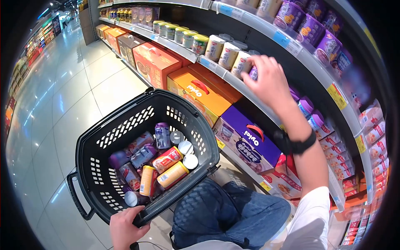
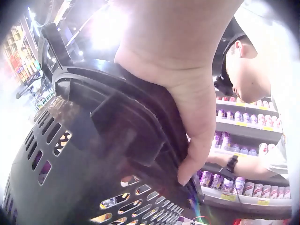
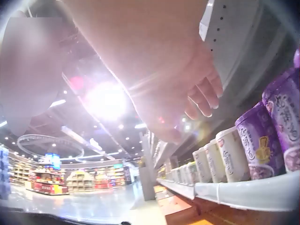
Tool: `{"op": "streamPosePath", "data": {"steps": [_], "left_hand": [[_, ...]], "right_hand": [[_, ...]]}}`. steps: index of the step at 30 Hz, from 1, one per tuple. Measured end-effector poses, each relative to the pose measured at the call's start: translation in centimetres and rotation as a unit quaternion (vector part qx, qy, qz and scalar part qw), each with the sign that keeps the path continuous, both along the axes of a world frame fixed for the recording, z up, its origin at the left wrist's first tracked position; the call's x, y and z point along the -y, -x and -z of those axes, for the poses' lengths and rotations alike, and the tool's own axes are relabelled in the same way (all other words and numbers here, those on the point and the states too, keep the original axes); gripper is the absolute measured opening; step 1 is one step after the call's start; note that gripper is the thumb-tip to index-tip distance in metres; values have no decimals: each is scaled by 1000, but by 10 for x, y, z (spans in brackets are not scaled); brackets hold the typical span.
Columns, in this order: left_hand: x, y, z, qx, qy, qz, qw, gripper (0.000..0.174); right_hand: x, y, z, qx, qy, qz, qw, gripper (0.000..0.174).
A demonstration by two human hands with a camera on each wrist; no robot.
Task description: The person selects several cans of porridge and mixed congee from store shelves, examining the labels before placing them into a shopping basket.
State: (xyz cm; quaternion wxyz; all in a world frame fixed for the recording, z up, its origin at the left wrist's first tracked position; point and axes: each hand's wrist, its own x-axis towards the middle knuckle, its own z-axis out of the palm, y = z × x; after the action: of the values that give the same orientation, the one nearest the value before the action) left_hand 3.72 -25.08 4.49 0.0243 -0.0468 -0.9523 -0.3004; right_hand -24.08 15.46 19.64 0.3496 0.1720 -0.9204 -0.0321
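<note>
A black shopping basket (image 1: 211, 143) stands at the person's front left. The left hand (image 1: 125, 227) holds its near rim; in the left wrist view, the hand lies over the rim and a digit (image 2: 194, 157) bends down the wall. Inside the basket lie yellow cans (image 1: 173, 175), a red can (image 1: 167, 159) and purple containers (image 1: 162, 135). At the shelf, the right hand (image 1: 268, 79) hovers over a row of white cans (image 1: 229, 56), its fingers loosely bent. Partly behind its thumb shows a purple can (image 1: 253, 73). The right wrist view shows nothing in this hand's grasp.
Boxed goods, including an orange box (image 1: 202, 89) and a purple box (image 1: 248, 139), line the bottom level. An upper shelf (image 1: 266, 29) with purple cans (image 1: 289, 14) overhangs the reach. A tiled aisle (image 1: 62, 121) runs along the left. The person's bent legs (image 1: 229, 212) are beside the basket.
</note>
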Motion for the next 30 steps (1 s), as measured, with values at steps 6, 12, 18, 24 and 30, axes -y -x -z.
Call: {"op": "streamPosePath", "data": {"steps": [6, 12, 18, 24, 30], "left_hand": [[5, 1, 1, 0, 14, 23, 1000, 47], [15, 8, -22, 131, -8, 74, 988, 51], [8, 6, -3, 22, 19, 39, 999, 52], [13, 7, -5, 34, 4, 51, 998, 54], [12, 7, -4, 33, 8, 38, 999, 47]], "right_hand": [[7, 87, -7, 115, -35, 232, 965, 68], [6, 105, -13, 191, -70, 280, 938, 78], [-13, 113, -15, 254, -81, 274, 924, 93], [-24, 110, -8, 146, -90, 181, 968, 79], [-4, 77, -17, 20, -169, 111, 979, 69]]}}
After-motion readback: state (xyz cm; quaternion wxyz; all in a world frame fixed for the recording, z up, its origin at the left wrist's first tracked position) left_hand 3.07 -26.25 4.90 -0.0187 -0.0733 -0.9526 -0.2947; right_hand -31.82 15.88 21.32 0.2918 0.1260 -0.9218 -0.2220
